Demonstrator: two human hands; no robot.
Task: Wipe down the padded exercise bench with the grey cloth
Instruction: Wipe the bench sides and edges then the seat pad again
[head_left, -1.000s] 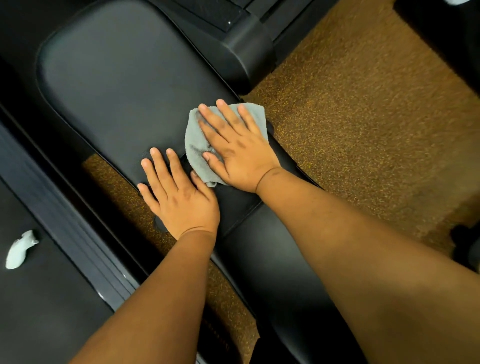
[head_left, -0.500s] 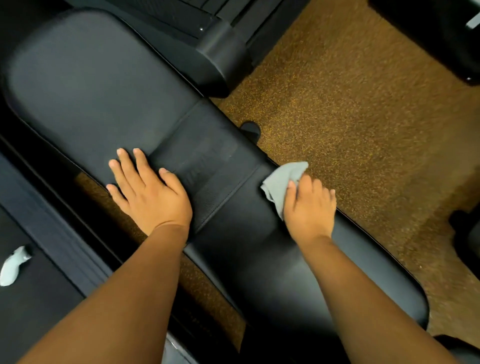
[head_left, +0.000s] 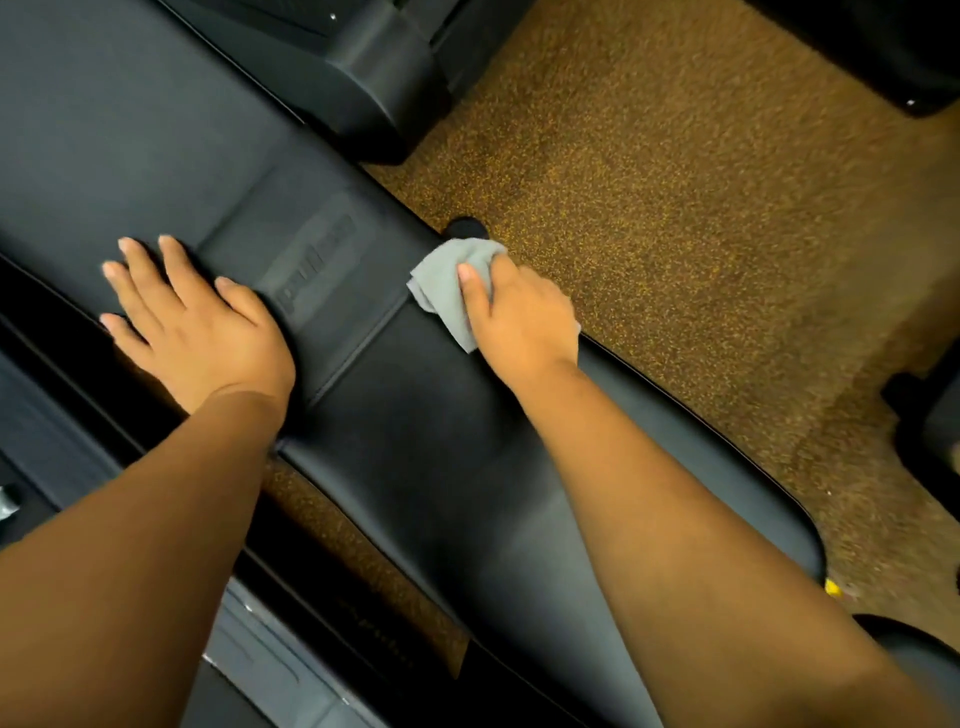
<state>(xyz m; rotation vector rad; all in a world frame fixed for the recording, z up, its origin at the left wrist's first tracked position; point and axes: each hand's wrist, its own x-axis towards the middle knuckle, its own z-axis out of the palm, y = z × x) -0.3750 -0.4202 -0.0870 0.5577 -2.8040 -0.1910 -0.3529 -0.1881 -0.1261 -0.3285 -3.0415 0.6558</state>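
On the black padded counter, left hand lies flat at nine o'clock, fingers spread. Right hand grips the grey cloth at the counter's far edge, one o'clock. Beyond, speckled brown floor.

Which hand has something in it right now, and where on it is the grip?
The right hand holds the grey cloth bunched at its near-right part, at the bench edge. The left hand rests flat, holding nothing.
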